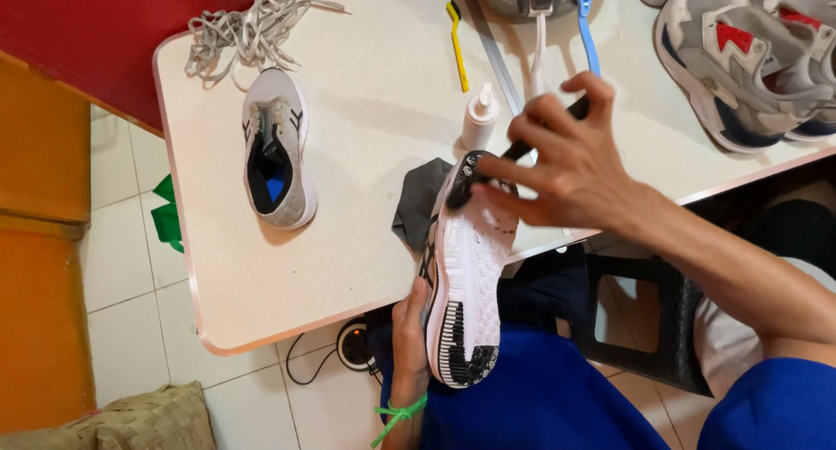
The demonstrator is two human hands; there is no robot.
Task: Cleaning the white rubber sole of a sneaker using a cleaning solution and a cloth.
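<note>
The right hand (pixel 566 167) is closed around a dark-handled brush (pixel 514 154), its head pressed to the toe end of the white shoe sole (pixel 466 276), while the left hand (pixel 409 337) grips that shoe's side, sole up, at the table edge (pixel 261 341). Scrubbing looks underway; next, short strokes toward the heel call for a steady hold. Just beyond the toe stands a small white bottle (pixel 480 115) beside a grey cloth (pixel 418 202); the other shoe (pixel 277 149) lies well to its left.

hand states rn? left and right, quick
Left hand: closed around the side of the white shoe, which is sole-up.
Right hand: closed on a dark brush, its tip against the toe end of the sole.
</note>
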